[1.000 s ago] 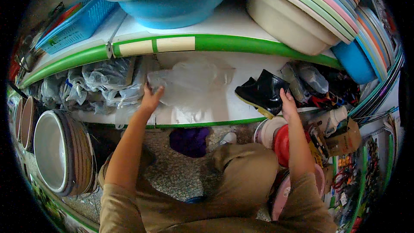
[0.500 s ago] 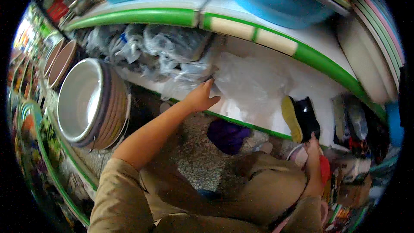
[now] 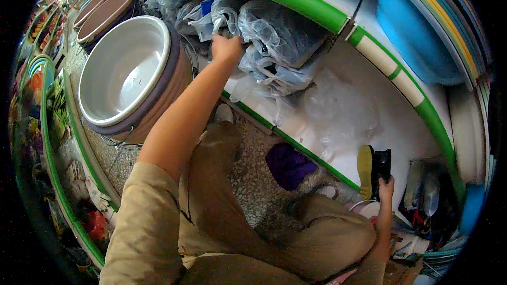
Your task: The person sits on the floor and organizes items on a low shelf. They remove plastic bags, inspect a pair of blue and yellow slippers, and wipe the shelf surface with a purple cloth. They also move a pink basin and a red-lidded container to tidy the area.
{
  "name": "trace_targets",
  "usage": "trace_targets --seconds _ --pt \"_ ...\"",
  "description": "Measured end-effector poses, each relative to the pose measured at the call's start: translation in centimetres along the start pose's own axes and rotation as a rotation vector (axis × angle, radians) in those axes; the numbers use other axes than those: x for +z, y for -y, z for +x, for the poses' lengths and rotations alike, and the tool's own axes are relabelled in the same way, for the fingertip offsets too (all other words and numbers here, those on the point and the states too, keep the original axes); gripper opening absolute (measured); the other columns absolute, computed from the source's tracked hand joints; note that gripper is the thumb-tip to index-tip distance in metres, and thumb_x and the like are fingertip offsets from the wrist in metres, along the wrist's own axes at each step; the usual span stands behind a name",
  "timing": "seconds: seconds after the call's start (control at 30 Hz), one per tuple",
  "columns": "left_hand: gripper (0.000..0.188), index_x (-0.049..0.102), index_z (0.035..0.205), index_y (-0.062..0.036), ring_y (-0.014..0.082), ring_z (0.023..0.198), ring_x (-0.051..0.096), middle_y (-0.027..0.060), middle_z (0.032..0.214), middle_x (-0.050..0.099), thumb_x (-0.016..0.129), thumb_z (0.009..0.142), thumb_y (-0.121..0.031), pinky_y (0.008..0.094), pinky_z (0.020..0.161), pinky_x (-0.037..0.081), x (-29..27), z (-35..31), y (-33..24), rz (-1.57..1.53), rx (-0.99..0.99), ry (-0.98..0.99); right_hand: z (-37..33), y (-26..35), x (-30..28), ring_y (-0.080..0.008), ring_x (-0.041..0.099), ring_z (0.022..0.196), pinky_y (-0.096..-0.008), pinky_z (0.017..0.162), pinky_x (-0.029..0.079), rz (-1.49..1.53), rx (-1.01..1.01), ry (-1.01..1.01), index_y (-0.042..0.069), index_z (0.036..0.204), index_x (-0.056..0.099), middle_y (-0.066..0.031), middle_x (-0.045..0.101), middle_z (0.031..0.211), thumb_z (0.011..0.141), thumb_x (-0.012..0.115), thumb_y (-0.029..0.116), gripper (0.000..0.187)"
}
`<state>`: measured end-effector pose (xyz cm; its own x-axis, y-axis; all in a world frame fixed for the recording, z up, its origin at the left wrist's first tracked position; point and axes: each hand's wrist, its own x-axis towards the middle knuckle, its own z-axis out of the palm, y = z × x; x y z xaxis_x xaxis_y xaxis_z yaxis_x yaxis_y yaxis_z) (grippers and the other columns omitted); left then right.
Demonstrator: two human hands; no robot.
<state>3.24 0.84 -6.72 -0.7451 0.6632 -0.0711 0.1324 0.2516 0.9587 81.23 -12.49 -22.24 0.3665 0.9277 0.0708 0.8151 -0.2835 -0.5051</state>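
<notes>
Right hand (image 3: 386,187) grips boot (image 3: 382,162) by front edge of shelf (image 3: 393,132); left hand (image 3: 227,48), grip unclear, touches bags (image 3: 227,11) farther left. Step looks like picking bag; freeing one would call for firm pinch.

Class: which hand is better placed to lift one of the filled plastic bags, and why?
Probably the left hand: it is right at the plastic bags, while the right hand holds a black boot, well away.
</notes>
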Motion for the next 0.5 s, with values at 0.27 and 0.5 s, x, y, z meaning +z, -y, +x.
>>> trace_targets --seconds 0.27,0.5 --pt "0.079 0.038 0.13 0.0042 0.0412 0.118 0.048 0.0245 0.128 0.049 0.066 0.078 -0.049 0.047 0.098 0.041 -3.2 6.1 -2.5 0.182 -0.023 -0.617 -3.8 20.6 -2.4 -0.0158 0.06 0.09 -0.0305 0.081 0.048 0.088 -0.158 0.603 -0.004 0.132 0.043 -0.0155 0.059 0.118 0.089 0.059 0.015 0.05" --pt "0.087 0.04 0.137 -0.0111 0.039 0.12 0.046 0.0203 0.131 0.048 0.073 0.069 -0.054 0.0476 0.099 0.039 1.3 9.1 -2.8 0.145 0.443 -0.262 -5.5 28.9 -2.3 -0.0209 0.064 0.086 -0.0318 0.077 0.05 -0.021 -0.35 0.748 -0.001 0.124 0.053 -0.0155 0.066 0.102 0.087 0.062 0.016 0.042"
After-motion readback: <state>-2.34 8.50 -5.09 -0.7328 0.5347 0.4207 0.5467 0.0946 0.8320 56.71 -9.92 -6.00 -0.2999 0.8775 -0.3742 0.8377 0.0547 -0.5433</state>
